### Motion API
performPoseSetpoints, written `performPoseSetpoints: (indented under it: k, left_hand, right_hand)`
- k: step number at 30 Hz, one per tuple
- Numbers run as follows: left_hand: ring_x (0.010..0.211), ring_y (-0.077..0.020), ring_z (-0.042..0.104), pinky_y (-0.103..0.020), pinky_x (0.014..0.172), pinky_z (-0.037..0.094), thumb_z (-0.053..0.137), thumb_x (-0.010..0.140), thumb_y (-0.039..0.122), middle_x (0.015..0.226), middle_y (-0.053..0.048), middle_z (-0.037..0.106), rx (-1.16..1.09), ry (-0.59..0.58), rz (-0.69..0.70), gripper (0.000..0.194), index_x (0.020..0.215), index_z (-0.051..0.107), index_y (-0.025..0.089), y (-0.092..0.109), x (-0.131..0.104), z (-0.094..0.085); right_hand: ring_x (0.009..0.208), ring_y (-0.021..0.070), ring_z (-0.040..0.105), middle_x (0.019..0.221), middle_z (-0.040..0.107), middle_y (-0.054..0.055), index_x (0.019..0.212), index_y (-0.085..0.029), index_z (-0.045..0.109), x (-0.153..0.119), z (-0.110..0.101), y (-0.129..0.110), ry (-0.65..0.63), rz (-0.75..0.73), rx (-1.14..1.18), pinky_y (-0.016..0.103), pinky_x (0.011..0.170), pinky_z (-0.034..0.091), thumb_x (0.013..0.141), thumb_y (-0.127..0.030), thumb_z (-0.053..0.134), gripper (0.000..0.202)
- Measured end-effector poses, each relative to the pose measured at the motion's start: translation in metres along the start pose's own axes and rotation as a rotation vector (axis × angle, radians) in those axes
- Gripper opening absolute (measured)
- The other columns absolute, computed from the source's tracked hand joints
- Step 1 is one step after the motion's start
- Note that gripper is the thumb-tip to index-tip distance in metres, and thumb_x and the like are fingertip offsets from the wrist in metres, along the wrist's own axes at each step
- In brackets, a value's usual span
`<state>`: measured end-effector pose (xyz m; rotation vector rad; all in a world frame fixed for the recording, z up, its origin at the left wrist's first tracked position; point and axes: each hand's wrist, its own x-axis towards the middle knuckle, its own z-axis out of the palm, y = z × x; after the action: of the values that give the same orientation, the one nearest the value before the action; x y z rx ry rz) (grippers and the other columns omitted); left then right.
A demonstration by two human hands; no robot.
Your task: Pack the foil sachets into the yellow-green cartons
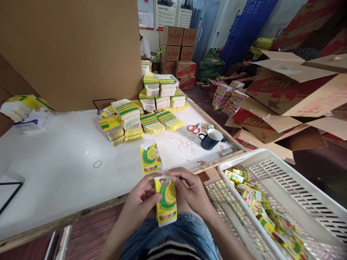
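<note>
Between my two hands, just above my lap, is a small yellow and green printed carton (pixel 166 202) with a cut-out near its top. My left hand (pixel 142 196) grips its left edge, thumb on the front face. My right hand (pixel 189 189) pinches the upper right corner near the cut-out. Whether anything is inside the carton is hidden. A second carton (pixel 150 158) of the same print lies on the white table (pixel 81 187) just beyond my hands. Stacks of flat yellow cartons (pixel 128 117) stand farther back.
To my right stands a white plastic basket (pixel 273 159) with several printed cartons inside. Scissors (pixel 194 128), rubber bands (pixel 187 143) and a dark mug (pixel 211 139) lie near the table's right edge. Open cardboard boxes (pixel 287 90) are piled beyond, where a person (pixel 245 68) sits.
</note>
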<state>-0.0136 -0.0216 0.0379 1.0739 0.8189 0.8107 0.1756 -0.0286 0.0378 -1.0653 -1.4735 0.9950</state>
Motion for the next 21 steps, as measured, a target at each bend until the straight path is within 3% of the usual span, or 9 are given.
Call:
performPoseSetpoints:
  k: [2,5,8,12,18,21]
  left_hand:
    - [0.097,-0.0255,0.069,-0.032,0.081,0.054,0.069,0.081,0.026,0.113,-0.009,0.072,0.062,0.048,0.028,0.034,0.114,0.062,0.023,-0.002,0.002,-0.001]
    - [0.097,-0.0258,0.070,-0.031,0.079,0.056,0.069,0.081,0.026,0.113,-0.008,0.072,0.110,0.106,0.046,0.033,0.113,0.065,0.024,-0.007,0.003,0.001]
    - [0.103,-0.0267,0.067,-0.031,0.082,0.055,0.067,0.082,0.025,0.119,-0.009,0.070,0.119,0.105,0.047,0.037,0.119,0.063,0.024,-0.009,0.004,0.005]
    - [0.110,-0.0260,0.064,-0.033,0.091,0.051,0.063,0.085,0.024,0.123,-0.010,0.068,0.126,0.055,0.040,0.041,0.126,0.058,0.022,-0.008,0.005,0.009]
    - [0.097,-0.0267,0.069,-0.035,0.083,0.054,0.069,0.080,0.022,0.112,-0.010,0.073,0.047,0.084,0.025,0.039,0.118,0.061,0.021,-0.006,0.009,0.005]
    - [0.088,-0.0248,0.071,-0.033,0.077,0.055,0.072,0.077,0.020,0.105,-0.008,0.075,0.039,0.070,0.001,0.037,0.113,0.065,0.022,-0.008,0.011,0.004]
  right_hand:
    - [0.096,0.0220,0.060,0.097,0.065,0.008,0.098,-0.022,0.074,0.001,-0.006,-0.004,-0.028,-0.044,-0.050,0.035,0.084,0.049,0.094,-0.041,0.052,0.029]
    - [0.077,0.0186,0.059,0.080,0.063,0.004,0.107,-0.021,0.070,-0.001,-0.011,-0.008,-0.123,0.078,-0.019,0.030,0.069,0.049,0.092,-0.044,0.054,0.032]
    - [0.057,0.0123,0.050,0.064,0.056,-0.005,0.115,-0.021,0.060,-0.003,-0.008,-0.007,-0.163,0.211,-0.133,0.022,0.053,0.040,0.084,-0.027,0.064,0.031]
    - [0.050,0.0117,0.047,0.055,0.048,-0.009,0.106,-0.023,0.056,-0.003,0.001,0.000,-0.059,0.189,-0.381,0.020,0.051,0.035,0.079,-0.012,0.060,0.030]
    - [0.051,0.0138,0.053,0.058,0.058,-0.006,0.111,-0.021,0.057,-0.003,-0.001,0.001,-0.102,0.187,-0.330,0.022,0.051,0.038,0.083,-0.027,0.065,0.030]
    - [0.059,0.0133,0.054,0.069,0.063,0.000,0.100,-0.019,0.065,-0.005,-0.007,0.006,-0.035,0.120,-0.255,0.023,0.055,0.041,0.088,-0.035,0.060,0.021]
